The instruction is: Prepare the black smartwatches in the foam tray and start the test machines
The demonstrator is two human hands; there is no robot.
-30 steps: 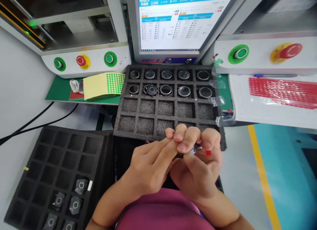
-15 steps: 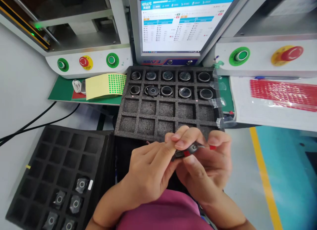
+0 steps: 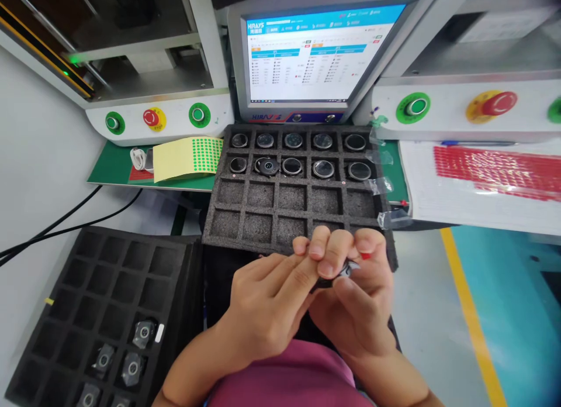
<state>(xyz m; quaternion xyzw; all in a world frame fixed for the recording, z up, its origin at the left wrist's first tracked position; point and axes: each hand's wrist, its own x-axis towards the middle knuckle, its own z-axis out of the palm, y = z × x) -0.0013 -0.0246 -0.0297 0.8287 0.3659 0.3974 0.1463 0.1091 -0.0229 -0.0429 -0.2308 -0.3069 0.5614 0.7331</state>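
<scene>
Small dark round part is pinched between the fingertips of both hands, low in the middle of the view, just in front of the near edge of the grey foam tray; most of it is hidden by fingers, and a bit of red shows beside it. Left hand is closed, its fingertips pressed on the part from the left; right hand is curled around it from the right and below. The grip is judged shallow: a slip is possible if fingertip pressure is uneven, and the part could drop toward the lap or floor. Smudging of its face by the fingers is also a risk. Two far rows of the tray are filled with round parts. A black tray lies to the left, with a few pieces near its front.
</scene>
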